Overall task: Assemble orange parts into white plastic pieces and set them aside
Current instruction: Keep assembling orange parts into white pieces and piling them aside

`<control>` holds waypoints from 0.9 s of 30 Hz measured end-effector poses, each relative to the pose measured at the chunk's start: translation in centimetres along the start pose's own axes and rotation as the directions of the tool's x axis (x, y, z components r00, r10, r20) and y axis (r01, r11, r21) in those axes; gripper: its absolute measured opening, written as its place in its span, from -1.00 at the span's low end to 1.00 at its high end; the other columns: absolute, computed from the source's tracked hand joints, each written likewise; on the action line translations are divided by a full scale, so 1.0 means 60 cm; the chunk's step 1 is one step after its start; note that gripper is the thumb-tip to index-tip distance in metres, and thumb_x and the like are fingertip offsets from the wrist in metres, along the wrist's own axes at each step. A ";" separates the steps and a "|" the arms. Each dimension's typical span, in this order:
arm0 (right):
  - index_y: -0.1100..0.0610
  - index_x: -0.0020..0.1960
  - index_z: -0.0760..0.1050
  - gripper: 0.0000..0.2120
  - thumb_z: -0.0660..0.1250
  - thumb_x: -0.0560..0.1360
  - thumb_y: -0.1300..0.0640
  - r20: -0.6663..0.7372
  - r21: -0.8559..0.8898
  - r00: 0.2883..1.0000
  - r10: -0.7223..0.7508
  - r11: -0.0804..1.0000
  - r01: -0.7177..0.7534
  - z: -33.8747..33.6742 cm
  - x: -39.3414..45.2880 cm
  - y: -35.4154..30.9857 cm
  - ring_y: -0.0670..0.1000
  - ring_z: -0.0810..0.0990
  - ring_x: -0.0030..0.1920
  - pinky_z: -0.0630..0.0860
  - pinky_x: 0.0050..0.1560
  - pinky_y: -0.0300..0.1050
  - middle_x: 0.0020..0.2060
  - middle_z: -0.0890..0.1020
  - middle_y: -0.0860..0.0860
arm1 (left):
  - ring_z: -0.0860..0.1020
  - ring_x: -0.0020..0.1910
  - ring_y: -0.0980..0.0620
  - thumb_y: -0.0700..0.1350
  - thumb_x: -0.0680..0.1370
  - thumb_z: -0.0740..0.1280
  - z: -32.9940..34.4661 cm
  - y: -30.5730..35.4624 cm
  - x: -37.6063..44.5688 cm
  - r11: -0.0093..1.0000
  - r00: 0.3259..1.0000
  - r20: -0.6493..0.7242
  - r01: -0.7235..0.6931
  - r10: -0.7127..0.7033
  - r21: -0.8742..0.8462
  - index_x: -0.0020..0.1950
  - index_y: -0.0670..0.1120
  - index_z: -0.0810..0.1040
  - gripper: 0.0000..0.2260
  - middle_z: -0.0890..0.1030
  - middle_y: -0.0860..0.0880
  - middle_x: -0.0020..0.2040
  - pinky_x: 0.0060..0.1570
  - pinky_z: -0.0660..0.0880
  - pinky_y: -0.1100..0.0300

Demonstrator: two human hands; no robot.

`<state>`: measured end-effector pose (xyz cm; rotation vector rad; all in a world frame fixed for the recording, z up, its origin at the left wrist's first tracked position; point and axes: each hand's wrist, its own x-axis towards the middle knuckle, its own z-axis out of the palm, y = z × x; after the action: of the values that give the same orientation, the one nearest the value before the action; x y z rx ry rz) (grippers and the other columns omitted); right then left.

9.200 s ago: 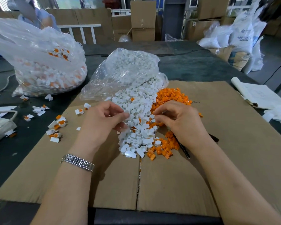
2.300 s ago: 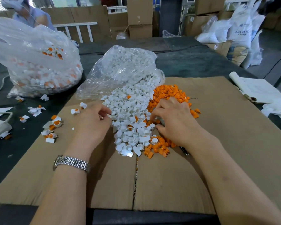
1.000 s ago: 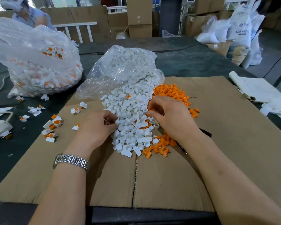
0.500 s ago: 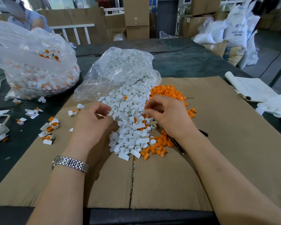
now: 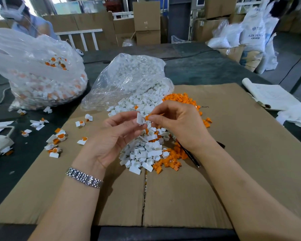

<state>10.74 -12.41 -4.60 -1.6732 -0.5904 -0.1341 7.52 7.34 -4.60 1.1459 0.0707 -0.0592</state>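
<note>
Right now, both hands lifted above the heap, meeting near the middle of the view. Left hand [image 5: 111,136] palm-up, thumb and fingertips pinching one white plastic piece [image 5: 140,119]. Right hand [image 5: 179,124] curled, thumb and forefinger pinching a small orange part [image 5: 149,117] just beside that white piece, touching it or nearly so; cannot tell whether seated inside. Silver watch band [image 5: 84,178] on the left wrist.

Below the hands, a pile of white pieces [image 5: 142,150] spilling from a clear bag [image 5: 130,79] onto a flattened cardboard sheet [image 5: 250,153]. Orange parts [image 5: 181,100] heaped along the right edge of the white pile, more of them at its near end. Black pen [image 5: 189,156] lying on the cardboard, partly under the right wrist.

Off to the left, finished pieces [image 5: 56,138] scattered over the cardboard edge and the dark table [image 5: 207,70], white with orange showing in them. Further left, a second clear bag [image 5: 42,79] full of mixed white and orange pieces. At the far right, a rolled-back paper pad [image 5: 271,96] on the table. Beyond the table, cardboard boxes [image 5: 146,23], white sacks [image 5: 255,32], and another person [image 5: 24,20] at the upper left
</note>
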 end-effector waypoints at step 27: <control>0.14 -0.02 0.54 -0.97 0.39 0.57 0.20 -0.058 -0.158 0.996 -0.069 0.986 0.059 0.031 -0.009 -0.006 -0.02 0.63 -0.28 0.61 -0.23 -0.13 -0.23 0.63 0.01 | 0.71 0.06 -0.13 -0.26 0.45 0.51 0.011 -0.019 -0.002 0.925 0.951 0.072 -0.310 0.302 0.220 -0.03 -0.10 0.74 -0.87 0.74 -0.15 -0.01 0.10 0.61 0.16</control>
<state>9.66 -10.77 -4.88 -1.7945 -0.5989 -0.2855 7.30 6.30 -5.33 1.3749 -0.1531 0.1950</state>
